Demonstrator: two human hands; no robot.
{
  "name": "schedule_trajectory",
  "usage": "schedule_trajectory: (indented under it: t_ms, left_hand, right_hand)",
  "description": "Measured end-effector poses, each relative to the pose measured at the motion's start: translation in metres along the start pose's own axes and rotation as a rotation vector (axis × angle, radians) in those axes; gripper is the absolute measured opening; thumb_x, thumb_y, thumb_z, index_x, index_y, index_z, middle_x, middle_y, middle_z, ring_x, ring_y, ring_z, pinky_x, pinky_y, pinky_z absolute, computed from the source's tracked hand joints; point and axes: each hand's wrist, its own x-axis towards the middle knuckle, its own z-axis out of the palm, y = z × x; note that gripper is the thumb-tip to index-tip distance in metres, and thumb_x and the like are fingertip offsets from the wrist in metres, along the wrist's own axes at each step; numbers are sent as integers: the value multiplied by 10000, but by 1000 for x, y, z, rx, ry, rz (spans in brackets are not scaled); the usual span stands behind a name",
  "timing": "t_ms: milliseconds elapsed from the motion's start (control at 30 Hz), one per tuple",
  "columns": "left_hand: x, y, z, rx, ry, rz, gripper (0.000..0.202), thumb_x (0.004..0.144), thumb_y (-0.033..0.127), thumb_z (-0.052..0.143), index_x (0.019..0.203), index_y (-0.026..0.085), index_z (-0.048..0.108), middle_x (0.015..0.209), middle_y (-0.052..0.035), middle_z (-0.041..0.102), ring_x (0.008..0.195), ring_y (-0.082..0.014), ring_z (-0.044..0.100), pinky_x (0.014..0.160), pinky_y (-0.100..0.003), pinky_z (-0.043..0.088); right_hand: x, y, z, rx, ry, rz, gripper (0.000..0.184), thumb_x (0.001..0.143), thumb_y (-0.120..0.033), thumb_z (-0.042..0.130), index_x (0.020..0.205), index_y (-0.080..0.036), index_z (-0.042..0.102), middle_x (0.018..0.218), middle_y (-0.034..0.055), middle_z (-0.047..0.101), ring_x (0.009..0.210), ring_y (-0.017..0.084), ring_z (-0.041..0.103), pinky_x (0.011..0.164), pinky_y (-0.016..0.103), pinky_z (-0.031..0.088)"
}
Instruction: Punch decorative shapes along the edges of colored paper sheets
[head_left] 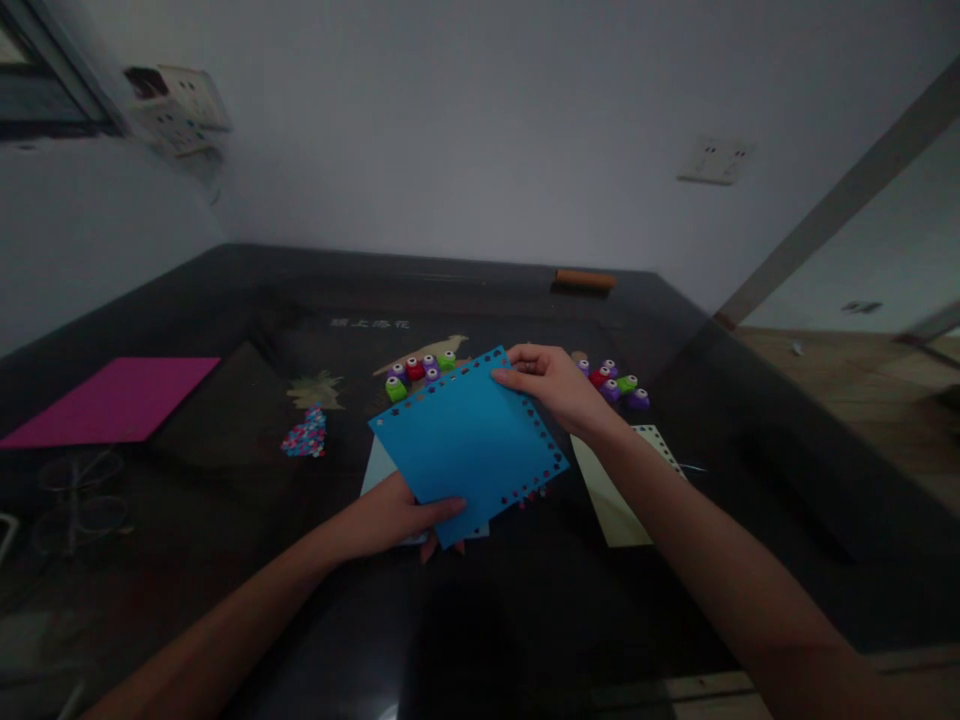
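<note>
A blue sheet of paper [476, 435] is held up tilted above the dark table, small shapes punched along its upper and right edges. My left hand [401, 515] grips its lower left side, thumb on top and fingers hidden underneath. At its top corner, my right hand [551, 385] pinches the sheet between thumb and fingers. Beneath it lies a pale blue sheet [379, 468], partly covered. Small craft punches [412, 370] in purple, red and green stand behind the sheet, with more punches [611, 382] beyond my right wrist.
A pale yellow sheet [615, 500] with punched edges lies under my right forearm. To the left are a pile of confetti [306, 435] and a magenta sheet [124, 400]. An orange-brown roll [584, 279] rests near the wall, at the far edge of the black table [480, 290].
</note>
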Motion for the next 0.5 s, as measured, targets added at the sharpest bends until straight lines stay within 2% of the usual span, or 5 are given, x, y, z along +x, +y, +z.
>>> schedule_trajectory:
  t_ms: [133,267,333,500]
  left_hand:
    - [2,-4,-2,34,59,49,301,769,451,640,860,166,602,617,-13,672,436,-117,531,475,-236,385]
    - [5,-5,-3,88,168,84,300,755,462,638,711,168,602,475,25,581,416,-124,495,476,-239,365]
    - [7,-5,-4,77,214,100,316,753,466,627,674,160,614,512,-3,621,423,-122,490,479,-242,365]
    - [14,-6,-7,-59,365,147,316,739,451,633,673,142,630,642,-66,696,442,-117,516,489,-252,384]
  right_hand:
    - [3,1,-8,-42,38,-52,309,771,-492,639,773,-183,649,732,5,614,649,112,534,609,249,418]
    - [11,13,-15,-61,79,-15,444,833,-575,494,812,-161,650,716,30,626,611,114,557,587,250,434]
    - [15,23,-16,-209,94,-8,429,850,-537,467,812,-149,646,708,34,636,595,115,560,585,251,438]
    - [27,53,-9,-402,92,-27,166,779,-272,583,690,-142,635,586,-9,592,539,110,518,550,227,401]
